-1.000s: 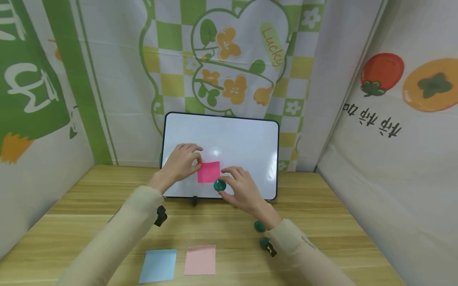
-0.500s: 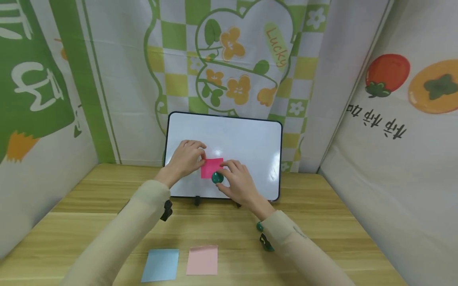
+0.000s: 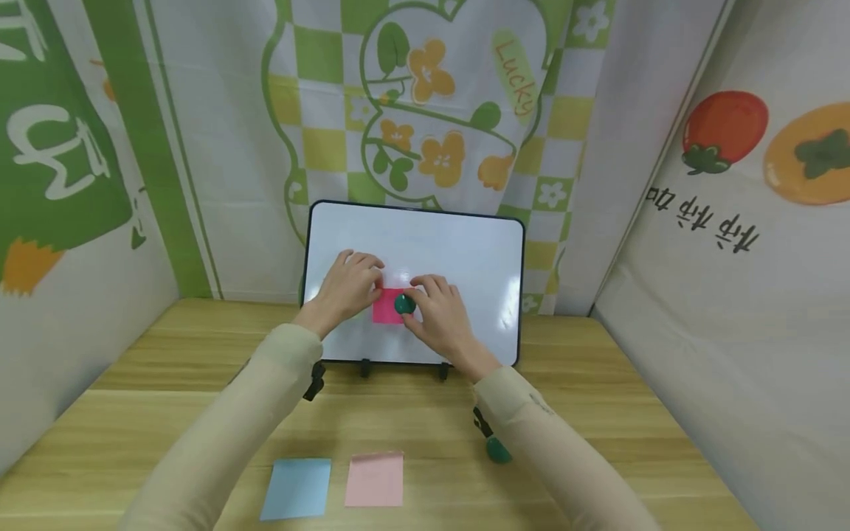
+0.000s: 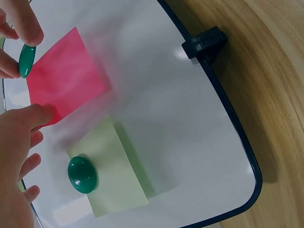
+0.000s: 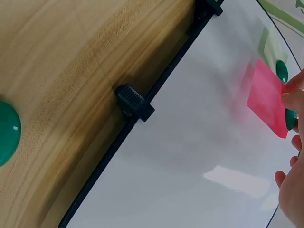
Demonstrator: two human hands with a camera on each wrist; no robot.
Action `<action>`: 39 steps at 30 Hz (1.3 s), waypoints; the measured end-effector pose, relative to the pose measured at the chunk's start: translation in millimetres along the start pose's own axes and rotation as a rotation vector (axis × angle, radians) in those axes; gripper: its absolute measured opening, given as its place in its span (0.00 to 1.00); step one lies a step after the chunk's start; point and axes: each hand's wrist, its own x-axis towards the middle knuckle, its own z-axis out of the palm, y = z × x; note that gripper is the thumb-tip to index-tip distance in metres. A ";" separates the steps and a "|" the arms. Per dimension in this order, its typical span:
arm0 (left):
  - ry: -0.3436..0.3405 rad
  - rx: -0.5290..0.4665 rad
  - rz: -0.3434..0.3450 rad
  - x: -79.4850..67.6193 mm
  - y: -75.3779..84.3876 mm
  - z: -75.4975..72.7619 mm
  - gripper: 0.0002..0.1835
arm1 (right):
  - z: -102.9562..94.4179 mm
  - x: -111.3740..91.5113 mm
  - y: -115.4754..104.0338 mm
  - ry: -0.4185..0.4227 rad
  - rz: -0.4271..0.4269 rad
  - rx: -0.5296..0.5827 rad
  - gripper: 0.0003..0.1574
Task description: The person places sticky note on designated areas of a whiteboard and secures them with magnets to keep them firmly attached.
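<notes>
My left hand [image 3: 347, 287] pinches the left edge of a hot-pink sticky note [image 3: 387, 313] with thumb and fingers, against a black-framed whiteboard [image 3: 468, 258]. In my right hand [image 3: 441, 317], a glossy green round magnet [image 3: 403, 303] is held between thumb and fingertips, over the note's upper right part. In the left wrist view the magnet is edge-on, right at the note's edge. A pale green sticky note [image 4: 116, 173] hangs on the board beside the pink one, under another green magnet [image 4: 82, 174]; the left hand hides both in the head view.
A blue sticky note [image 3: 296, 488] and a light pink sticky note [image 3: 375, 479] lie on the wooden table [image 3: 432, 420] in front. Another green magnet [image 3: 498, 450] lies by the right sleeve. Black clip feet [image 3: 443, 371] support the board's lower edge.
My right hand has moved up and slightly left, carrying the green magnet from the pink note's lower right corner to its upper right. The left hand and the note have risen slightly.
</notes>
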 end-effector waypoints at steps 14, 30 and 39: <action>0.039 0.035 0.032 3.9 -7.3 3.0 0.05 | 10.0 23.9 -4.2 -0.009 0.069 -0.023 0.21; -0.001 0.100 0.022 6.3 -3.5 10.4 0.06 | 25.2 24.6 -3.5 0.001 0.108 -0.017 0.23; 0.022 0.133 0.003 8.1 -4.4 16.3 0.09 | 32.3 31.1 -4.4 0.013 0.100 -0.009 0.23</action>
